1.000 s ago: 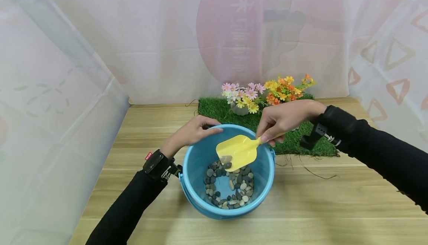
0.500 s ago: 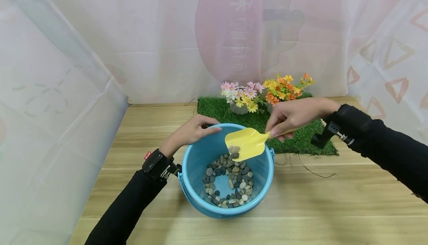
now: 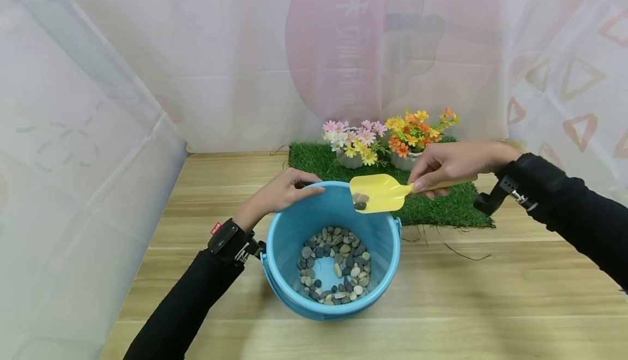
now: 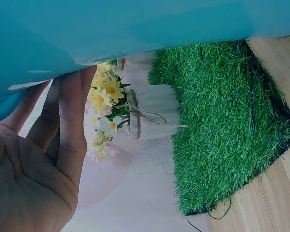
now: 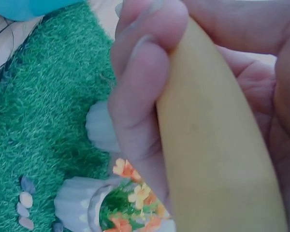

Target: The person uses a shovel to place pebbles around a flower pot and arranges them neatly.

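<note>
My right hand [image 3: 444,169] grips the handle of a yellow toy shovel [image 3: 385,192], which it holds over the far right rim of a light blue bucket [image 3: 311,210]. A couple of pebbles [image 3: 360,203] lie at the front of the shovel's blade. More pebbles [image 3: 360,264], grey, dark and pale, ring the bucket's floor around a bare blue patch. The left hand [image 3: 282,193] holds the bucket's far left rim, thumb over the top and fingers on the outside. In the right wrist view the fingers wrap the shovel's thick handle [image 5: 208,121].
Behind the bucket, an artificial grass mat [image 3: 314,158] carries a pot of pink and yellow flowers [image 3: 360,139] and one of orange flowers [image 3: 417,131]. Several small stones [image 5: 25,199] stand in a row on the mat. Wooden tabletop [image 3: 466,305] surrounds the bucket; a printed curtain [image 3: 235,65] hangs behind.
My right hand has drawn the shovel up and to the right, from inside the bucket to above its rim, pebbles still on the blade. The left hand keeps its place on the rim.
</note>
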